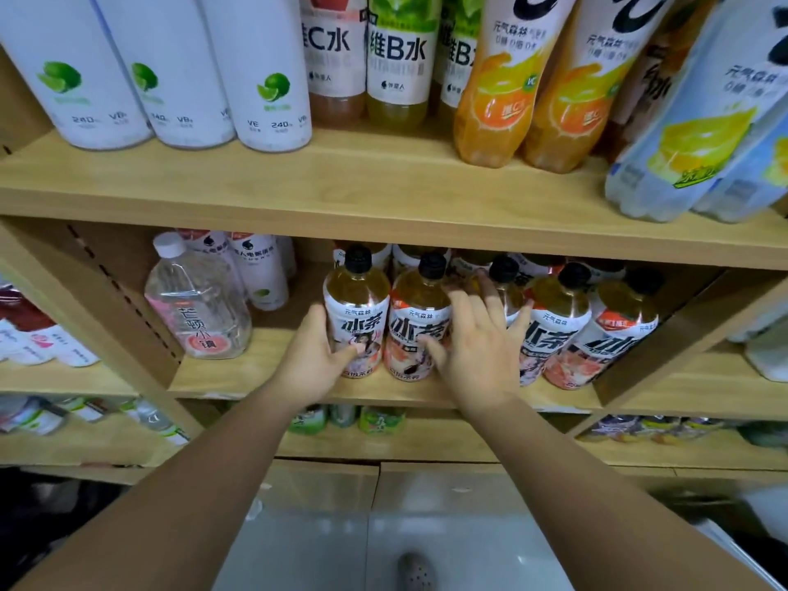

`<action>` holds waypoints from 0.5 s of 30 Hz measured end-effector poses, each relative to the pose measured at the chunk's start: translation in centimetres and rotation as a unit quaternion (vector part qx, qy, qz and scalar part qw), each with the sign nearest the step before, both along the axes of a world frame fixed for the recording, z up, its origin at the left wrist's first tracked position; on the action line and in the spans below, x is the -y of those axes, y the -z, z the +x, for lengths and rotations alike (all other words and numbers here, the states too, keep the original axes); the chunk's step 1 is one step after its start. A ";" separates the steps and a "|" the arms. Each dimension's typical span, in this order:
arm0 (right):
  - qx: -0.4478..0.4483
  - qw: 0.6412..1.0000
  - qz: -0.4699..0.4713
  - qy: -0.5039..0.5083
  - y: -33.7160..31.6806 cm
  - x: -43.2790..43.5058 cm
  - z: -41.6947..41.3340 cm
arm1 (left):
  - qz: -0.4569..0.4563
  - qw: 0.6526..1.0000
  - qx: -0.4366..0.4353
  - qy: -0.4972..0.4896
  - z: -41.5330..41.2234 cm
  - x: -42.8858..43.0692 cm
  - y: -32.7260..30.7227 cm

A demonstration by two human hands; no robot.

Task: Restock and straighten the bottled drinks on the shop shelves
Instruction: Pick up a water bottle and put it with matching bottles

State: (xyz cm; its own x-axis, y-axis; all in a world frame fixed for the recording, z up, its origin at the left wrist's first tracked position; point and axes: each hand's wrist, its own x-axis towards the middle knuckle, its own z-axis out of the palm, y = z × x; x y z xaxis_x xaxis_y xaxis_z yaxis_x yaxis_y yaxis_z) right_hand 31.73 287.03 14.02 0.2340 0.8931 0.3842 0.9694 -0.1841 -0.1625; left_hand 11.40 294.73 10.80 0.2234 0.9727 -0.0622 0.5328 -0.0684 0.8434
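Observation:
A row of amber tea bottles with black caps stands at the front of the middle shelf point(256, 373). My left hand point(317, 356) grips the leftmost tea bottle point(357, 300) low on its left side, thumb across the label. My right hand point(477, 339) lies with spread, straight fingers over the second tea bottle point(420, 309), its fingertips reaching the third bottle point(505, 283), which it partly hides. Two more tea bottles point(558, 317) stand to the right. More bottles sit behind the row.
A clear pink-labelled water bottle point(196, 305) and white bottles point(264, 270) stand left on the same shelf. The upper shelf point(362, 185) holds white lime bottles, vitamin waters and leaning orange and lemon soda bottles. Lower shelves hold small drinks. A cardboard box point(383, 484) sits below.

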 end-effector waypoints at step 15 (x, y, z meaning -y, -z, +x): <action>-0.181 0.939 0.068 -0.285 -2.8 -2.1 -13.5 | 0.183 0.950 -0.027 -0.253 -11.8 1.8 -2.0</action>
State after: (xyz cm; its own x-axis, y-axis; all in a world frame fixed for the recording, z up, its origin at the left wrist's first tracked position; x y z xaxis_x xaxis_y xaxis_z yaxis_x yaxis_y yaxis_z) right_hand 18.25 289.13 16.79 -0.1298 0.8609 0.4919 0.7801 0.3949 -0.4853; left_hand -0.42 292.93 12.79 -0.2730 0.9132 0.3025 0.6177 -0.0747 0.7829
